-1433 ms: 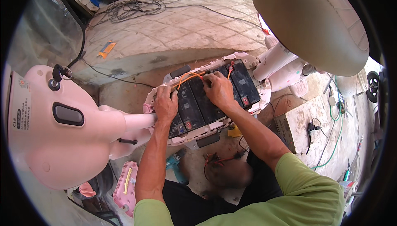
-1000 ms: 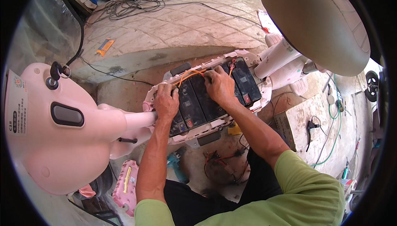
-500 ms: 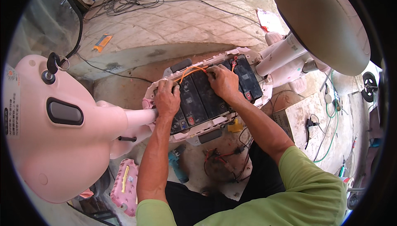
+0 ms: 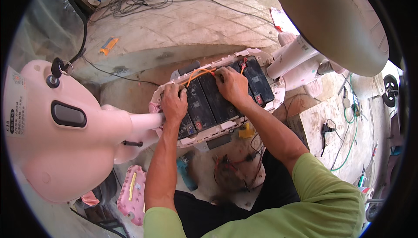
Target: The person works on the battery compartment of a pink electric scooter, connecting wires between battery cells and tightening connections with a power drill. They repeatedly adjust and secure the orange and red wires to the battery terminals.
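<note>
An open pink scooter deck [image 4: 191, 144] holds several black batteries [image 4: 212, 101] side by side, with red terminals and orange wires [image 4: 198, 70] along their upper ends. My left hand [image 4: 174, 103] lies at the left end of the row, fingers curled near an orange wire's end; what they grip is hidden. My right hand [image 4: 233, 87] is bent over the top of a middle battery, fingers closed where an orange wire ends; its exact hold is hidden. The pink front body with keys [image 4: 69, 133] is at left, the seat [image 4: 331, 24] at upper right.
Coiled black cable [image 4: 135, 3] and an orange packet [image 4: 109, 45] lie on the raised concrete. Below the deck are a teal power tool [image 4: 185, 172], red and black wiring [image 4: 228, 168] and a pink cover [image 4: 130, 192]. A brake lever [image 4: 326, 135] and green cable lie at right.
Both hands stay on the batteries, shifting only slightly with the view. A person's feet, visible at the top right half a second ago, are now mostly out of sight.
</note>
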